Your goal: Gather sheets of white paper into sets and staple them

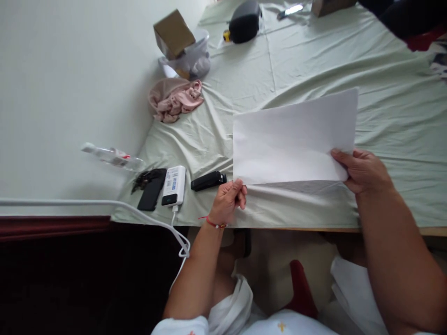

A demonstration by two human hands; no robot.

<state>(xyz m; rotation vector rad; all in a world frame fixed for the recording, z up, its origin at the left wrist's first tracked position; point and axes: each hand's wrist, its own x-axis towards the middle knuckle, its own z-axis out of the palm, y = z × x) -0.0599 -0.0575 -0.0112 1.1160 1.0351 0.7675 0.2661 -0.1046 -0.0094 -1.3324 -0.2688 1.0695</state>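
A blank white sheet of paper [293, 139] is held up above the cloth-covered table, its long side running left to right. My left hand [228, 200] pinches its near left corner between thumb and fingers; a red string bracelet is on that wrist. At the near right corner, my right hand [366, 172] grips the sheet with the thumb on top and the fingers underneath, partly hidden. Just left of my left hand lies a black cylindrical device [208, 180] on the cloth.
On the left are a white power bank [174, 184] with a cable, a black phone [152, 191] and a clear bottle [113, 157]. Further back sit pink cloth [178, 100], a plastic tub [197, 58] with a cardboard box [173, 35], and a black case [245, 21]. A pale green tablecloth [401, 125] has wrinkles.
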